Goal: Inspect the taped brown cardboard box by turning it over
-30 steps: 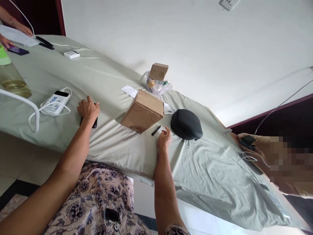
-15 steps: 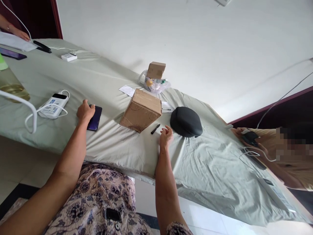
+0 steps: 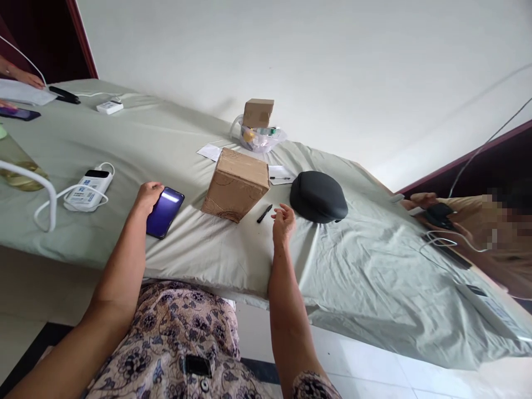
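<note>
My left hand (image 3: 148, 197) is closed on the left edge of a dark smartphone (image 3: 167, 213), whose screen is tilted up toward me. My right hand (image 3: 284, 220) rests on the cloth with its fingers loosely apart and holds nothing. Just left of its fingertips lies a black pen (image 3: 265, 214). A black rounded case (image 3: 318, 197) sits to the right of that hand. Between my two hands, a little farther back, stands a brown cardboard box (image 3: 236, 185).
Behind the box are white papers (image 3: 281, 175) and a clear plastic bag (image 3: 262, 142) under a small carton (image 3: 257, 113). A white power bank (image 3: 88, 191) with a cable lies left, near a bottle (image 3: 19, 163). Other people's hands (image 3: 25, 76) show at both ends.
My left hand has tilted the phone, raising its left edge and turning it so more of the screen shows. My right hand stays beside the pen. The view has shifted slightly.
</note>
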Motion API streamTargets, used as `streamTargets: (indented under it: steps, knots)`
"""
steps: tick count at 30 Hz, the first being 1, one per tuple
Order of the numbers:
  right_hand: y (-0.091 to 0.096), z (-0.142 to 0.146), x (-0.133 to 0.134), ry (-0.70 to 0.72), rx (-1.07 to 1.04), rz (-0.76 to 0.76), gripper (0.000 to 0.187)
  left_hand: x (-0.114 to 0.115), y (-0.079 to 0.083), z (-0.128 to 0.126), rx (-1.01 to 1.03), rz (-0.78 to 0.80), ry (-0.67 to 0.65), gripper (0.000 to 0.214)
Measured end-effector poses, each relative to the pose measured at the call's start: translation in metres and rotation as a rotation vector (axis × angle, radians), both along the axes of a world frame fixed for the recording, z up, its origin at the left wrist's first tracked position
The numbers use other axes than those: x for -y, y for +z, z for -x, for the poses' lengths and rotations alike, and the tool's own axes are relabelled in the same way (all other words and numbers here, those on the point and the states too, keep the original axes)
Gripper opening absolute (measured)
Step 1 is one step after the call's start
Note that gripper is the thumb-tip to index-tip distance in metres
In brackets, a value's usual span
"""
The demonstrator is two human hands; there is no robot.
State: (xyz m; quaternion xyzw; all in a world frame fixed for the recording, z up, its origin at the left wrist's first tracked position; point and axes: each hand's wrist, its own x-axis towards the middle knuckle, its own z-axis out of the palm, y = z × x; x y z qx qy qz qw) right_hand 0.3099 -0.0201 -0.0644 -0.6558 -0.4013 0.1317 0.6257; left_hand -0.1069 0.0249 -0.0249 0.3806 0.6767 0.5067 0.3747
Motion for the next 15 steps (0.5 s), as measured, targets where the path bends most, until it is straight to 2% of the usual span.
streamTargets:
  steps: [4, 9, 15]
  knots:
    - [0.006, 0.003, 0.002, 0.026, -0.080, -0.075, 0.034, 0.008, 0.006, -0.008, 0.112, 0.014, -0.095, 0.016]
    - [0.014, 0.006, 0.003, 0.050, -0.153, -0.108, 0.038, 0.022, 0.012, -0.015, 0.307, -0.013, -0.288, 0.035]
    - [0.022, 0.010, 0.006, 0.077, -0.238, -0.165, 0.043, 0.034, 0.018, -0.022, 0.379, -0.022, -0.288, 0.043]
